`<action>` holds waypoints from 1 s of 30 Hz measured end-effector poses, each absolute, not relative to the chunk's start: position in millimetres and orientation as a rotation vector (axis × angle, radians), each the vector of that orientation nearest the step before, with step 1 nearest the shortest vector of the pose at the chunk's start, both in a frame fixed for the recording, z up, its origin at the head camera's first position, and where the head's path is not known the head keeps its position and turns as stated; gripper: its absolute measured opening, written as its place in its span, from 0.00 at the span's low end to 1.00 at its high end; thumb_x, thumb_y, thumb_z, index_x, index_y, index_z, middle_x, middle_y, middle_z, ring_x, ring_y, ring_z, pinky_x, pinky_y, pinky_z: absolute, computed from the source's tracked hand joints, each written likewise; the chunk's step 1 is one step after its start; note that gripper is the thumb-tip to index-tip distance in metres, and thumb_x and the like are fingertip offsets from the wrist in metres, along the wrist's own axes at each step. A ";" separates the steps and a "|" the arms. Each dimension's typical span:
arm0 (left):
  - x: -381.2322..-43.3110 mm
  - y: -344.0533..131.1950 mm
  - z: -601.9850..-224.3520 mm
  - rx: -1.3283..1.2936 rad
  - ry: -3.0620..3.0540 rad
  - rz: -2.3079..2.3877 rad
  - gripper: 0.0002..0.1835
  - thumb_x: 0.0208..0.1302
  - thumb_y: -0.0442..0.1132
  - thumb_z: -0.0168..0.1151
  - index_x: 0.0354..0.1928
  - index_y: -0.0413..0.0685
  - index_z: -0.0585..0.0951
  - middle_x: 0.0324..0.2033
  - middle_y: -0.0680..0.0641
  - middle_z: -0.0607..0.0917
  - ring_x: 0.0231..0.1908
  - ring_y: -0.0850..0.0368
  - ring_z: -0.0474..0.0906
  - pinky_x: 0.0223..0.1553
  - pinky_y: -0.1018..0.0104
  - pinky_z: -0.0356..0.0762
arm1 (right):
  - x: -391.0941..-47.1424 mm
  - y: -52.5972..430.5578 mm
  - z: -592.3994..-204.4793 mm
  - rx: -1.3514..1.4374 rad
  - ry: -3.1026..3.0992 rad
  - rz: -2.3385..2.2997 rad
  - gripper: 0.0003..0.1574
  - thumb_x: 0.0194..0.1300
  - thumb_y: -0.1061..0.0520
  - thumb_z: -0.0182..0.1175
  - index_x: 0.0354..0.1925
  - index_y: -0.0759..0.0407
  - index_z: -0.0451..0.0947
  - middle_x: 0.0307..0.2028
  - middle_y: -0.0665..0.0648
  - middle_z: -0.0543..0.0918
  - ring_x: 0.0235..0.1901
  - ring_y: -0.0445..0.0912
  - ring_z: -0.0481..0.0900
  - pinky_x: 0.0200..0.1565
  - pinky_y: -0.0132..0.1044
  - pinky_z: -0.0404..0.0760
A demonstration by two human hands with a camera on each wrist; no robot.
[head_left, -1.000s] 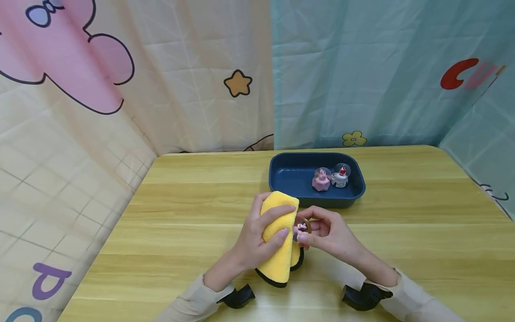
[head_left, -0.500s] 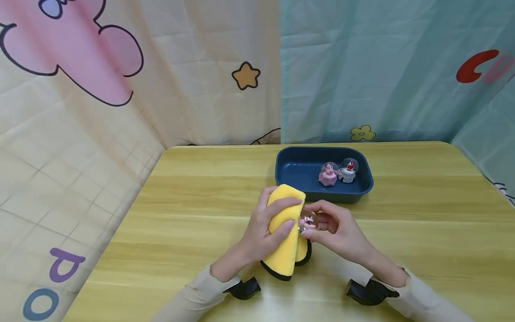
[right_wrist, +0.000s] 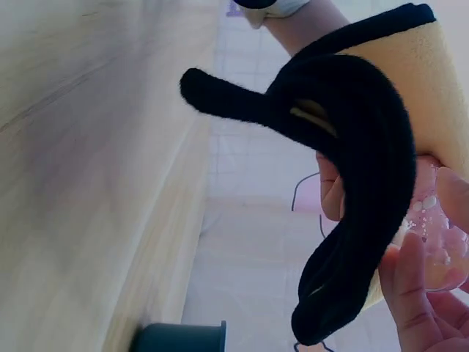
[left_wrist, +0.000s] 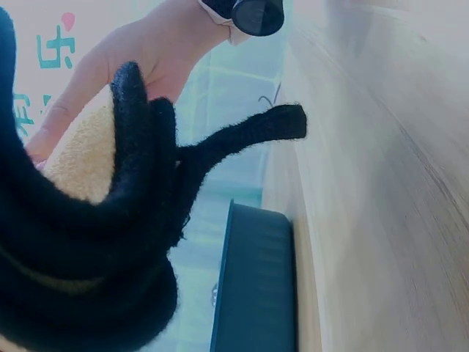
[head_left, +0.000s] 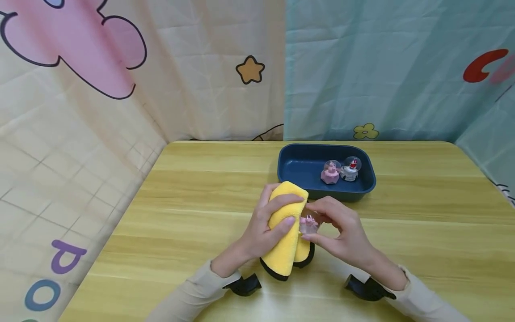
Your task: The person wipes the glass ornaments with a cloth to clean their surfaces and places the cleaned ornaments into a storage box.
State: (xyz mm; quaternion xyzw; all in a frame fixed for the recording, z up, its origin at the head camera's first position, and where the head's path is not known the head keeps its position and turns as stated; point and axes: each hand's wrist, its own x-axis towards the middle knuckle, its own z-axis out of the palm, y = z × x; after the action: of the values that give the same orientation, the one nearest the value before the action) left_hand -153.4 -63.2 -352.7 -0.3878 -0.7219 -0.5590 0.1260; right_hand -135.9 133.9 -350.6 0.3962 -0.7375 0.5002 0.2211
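My left hand [head_left: 261,228] grips a folded yellow cloth [head_left: 283,250] with black edging, thumb and fingers wrapped over it. Pressed into the cloth's right side is a small snow globe [head_left: 309,224] with pink figures inside. My right hand [head_left: 348,230] pinches this globe between thumb and fingers, and part of it is hidden by the cloth. In the right wrist view the globe's clear dome [right_wrist: 443,264] shows among the fingers, beside the cloth's thick black edge [right_wrist: 381,147]. Black edging [left_wrist: 66,242] also fills much of the left wrist view.
Beyond the hands stands a dark blue bin [head_left: 299,167] on the wooden table [head_left: 193,192]. In its right half are a pink-based snow globe [head_left: 330,174] and a white-based one [head_left: 349,173] with a red figure. Printed curtains [head_left: 209,76] hang behind the table.
The globe has turned in my right fingers against the cloth, so its pink figures now stand differently. My left hand keeps its grip. The whole scene shifts slightly right and up as the head moves.
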 end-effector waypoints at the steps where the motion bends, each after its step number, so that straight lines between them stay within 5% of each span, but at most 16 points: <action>1: -153.3 -62.7 -352.5 -1.129 -2.101 -1.638 0.18 0.66 0.50 0.48 0.52 0.49 0.75 0.52 0.40 0.67 0.49 0.51 0.69 0.41 0.67 0.75 | -136.2 133.7 -350.7 1.106 -2.014 1.335 0.27 0.48 0.59 0.72 0.47 0.67 0.77 0.40 0.59 0.79 0.37 0.37 0.76 0.41 0.20 0.79; 6: -152.6 -61.3 -351.5 -1.122 -2.085 -1.689 0.19 0.66 0.50 0.48 0.52 0.48 0.74 0.52 0.39 0.68 0.47 0.51 0.70 0.38 0.68 0.76 | -137.6 132.1 -351.9 1.136 -1.927 1.144 0.27 0.57 0.48 0.64 0.44 0.70 0.78 0.39 0.61 0.80 0.40 0.38 0.77 0.44 0.18 0.77; 13: -154.4 -60.6 -351.8 -1.096 -2.082 -1.770 0.18 0.66 0.48 0.48 0.53 0.48 0.74 0.51 0.40 0.69 0.49 0.50 0.68 0.38 0.67 0.75 | -142.4 131.5 -354.5 1.197 -1.817 0.981 0.23 0.62 0.51 0.60 0.42 0.71 0.79 0.39 0.66 0.79 0.47 0.43 0.77 0.56 0.22 0.72; 30: -154.6 -59.7 -353.6 -1.092 -2.069 -1.768 0.18 0.65 0.46 0.48 0.53 0.46 0.74 0.50 0.39 0.69 0.48 0.51 0.68 0.35 0.68 0.75 | -142.1 133.2 -353.6 1.206 -1.843 1.048 0.22 0.60 0.51 0.62 0.43 0.70 0.79 0.40 0.64 0.80 0.49 0.42 0.77 0.56 0.22 0.73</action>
State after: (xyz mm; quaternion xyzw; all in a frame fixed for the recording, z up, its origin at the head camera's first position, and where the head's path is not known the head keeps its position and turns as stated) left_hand -154.6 -59.7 -353.6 -0.3703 -0.7018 -0.5996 0.1045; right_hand -142.1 133.2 -353.6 0.4643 -0.7094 0.4033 0.3443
